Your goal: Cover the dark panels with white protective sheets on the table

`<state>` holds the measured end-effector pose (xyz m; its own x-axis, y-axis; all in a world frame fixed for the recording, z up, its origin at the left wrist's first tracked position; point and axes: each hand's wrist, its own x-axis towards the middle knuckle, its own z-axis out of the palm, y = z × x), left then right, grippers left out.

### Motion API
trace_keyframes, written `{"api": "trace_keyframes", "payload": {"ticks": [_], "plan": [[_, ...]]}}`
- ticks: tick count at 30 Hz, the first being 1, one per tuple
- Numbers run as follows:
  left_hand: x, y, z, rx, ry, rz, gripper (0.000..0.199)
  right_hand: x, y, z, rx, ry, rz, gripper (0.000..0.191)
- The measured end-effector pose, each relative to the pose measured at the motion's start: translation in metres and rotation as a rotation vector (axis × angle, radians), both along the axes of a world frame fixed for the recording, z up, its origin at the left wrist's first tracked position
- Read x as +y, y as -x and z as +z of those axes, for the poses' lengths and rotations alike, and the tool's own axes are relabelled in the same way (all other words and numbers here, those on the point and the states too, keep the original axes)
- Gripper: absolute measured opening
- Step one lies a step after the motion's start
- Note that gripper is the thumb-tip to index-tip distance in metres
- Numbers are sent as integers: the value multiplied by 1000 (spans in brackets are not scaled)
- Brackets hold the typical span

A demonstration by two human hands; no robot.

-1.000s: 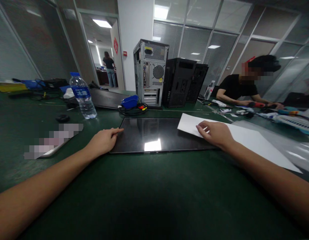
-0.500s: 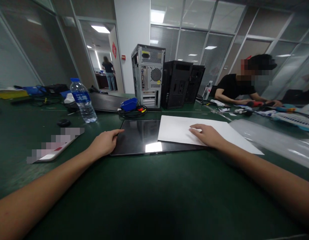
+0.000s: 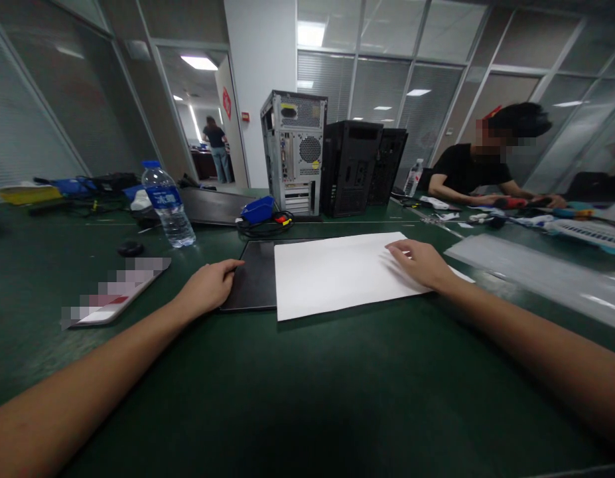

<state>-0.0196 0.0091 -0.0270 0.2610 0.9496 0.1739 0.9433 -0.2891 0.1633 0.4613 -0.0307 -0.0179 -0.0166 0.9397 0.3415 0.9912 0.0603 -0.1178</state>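
A thin, glossy black screen panel (image 3: 255, 275) lies flat, and most of it is hidden by a white sheet (image 3: 327, 279). My left hand (image 3: 210, 285) is at the panel's left end, fingers curled, with the index finger and thumb closed on its edge. Over the right end of the sheet, my right hand (image 3: 424, 262) has bent fingers closed on it; its fingertips cast a shadow there. The sheet's near left corner reaches past the panel's front edge. A small white corner shows beyond my right wrist.
A water bottle (image 3: 170, 209), a black round object (image 3: 131, 248) and a partly blurred white item (image 3: 113, 302) stand or lie left. Behind are a blue item with cable (image 3: 257, 210) and computer cases (image 3: 297, 156). Clear plastic wrap (image 3: 536, 275) lies right; a co-worker (image 3: 466, 172) sits beyond.
The white sheet has swung left and toward me, covering more of the black panel. My right hand has shifted slightly right; my left hand stays at the panel's end.
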Motion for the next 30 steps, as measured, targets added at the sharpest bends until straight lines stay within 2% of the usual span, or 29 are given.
{"api": "trace_keyframes", "payload": {"ticks": [4, 7, 14, 19, 22, 26, 30], "plan": [[0, 3, -1, -17, -2, -8, 52, -3, -10, -1, -66, 41, -27, 46], [-5, 1, 2, -19, -2, -20, 52, -4, -10, -3, -90, 75, -26, 49], [-18, -8, 6, -4, -12, -14, 71, -6, 9, 1, -84, 107, 89, 53], [-16, -10, 7, 57, 33, 70, 65, -2, 1, 1, -27, 106, 146, 49], [-15, -10, 9, 42, 74, 117, 60, 2, -19, -3, -5, 84, 92, 49], [-15, -9, 10, 44, 67, 116, 60, 7, -44, -8, 5, 83, -13, 52], [-17, -9, 11, 35, 75, 107, 62, 9, -49, -10, 24, 75, -57, 49]]}}
